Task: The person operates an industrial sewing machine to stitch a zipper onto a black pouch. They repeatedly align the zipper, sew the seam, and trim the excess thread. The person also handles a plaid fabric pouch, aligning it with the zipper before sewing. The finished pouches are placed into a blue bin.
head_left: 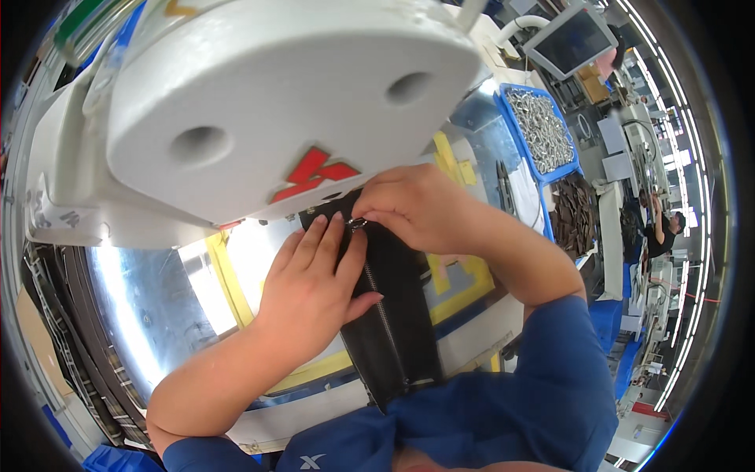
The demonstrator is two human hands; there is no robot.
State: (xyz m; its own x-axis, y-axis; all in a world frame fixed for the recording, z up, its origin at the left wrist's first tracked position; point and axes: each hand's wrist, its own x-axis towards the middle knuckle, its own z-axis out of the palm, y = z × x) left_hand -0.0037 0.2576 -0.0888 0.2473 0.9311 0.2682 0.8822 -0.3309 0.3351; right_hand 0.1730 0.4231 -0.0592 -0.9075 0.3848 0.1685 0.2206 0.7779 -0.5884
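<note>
A long black fabric piece point(409, 330) with a metal zipper lies under the white sewing machine head point(291, 94), which hides its far end. My left hand point(318, 283) presses on the fabric along the zipper's left side, fingers stretched out near the machine. My right hand point(417, 212) reaches in from the right, pinching a small metal zipper pull point(357, 223) just beside my left fingertips. Yellow tape point(228, 279) marks the shiny work surface around the fabric.
A blue tray point(502, 97) of small metal pieces, tweezers point(504, 185) and dark cut pieces point(570, 208) sit at the right. Dark plaid fabric point(79, 330) hangs along the left. A co-worker point(661, 236) works farther right, beyond a monitor point(568, 46) higher up.
</note>
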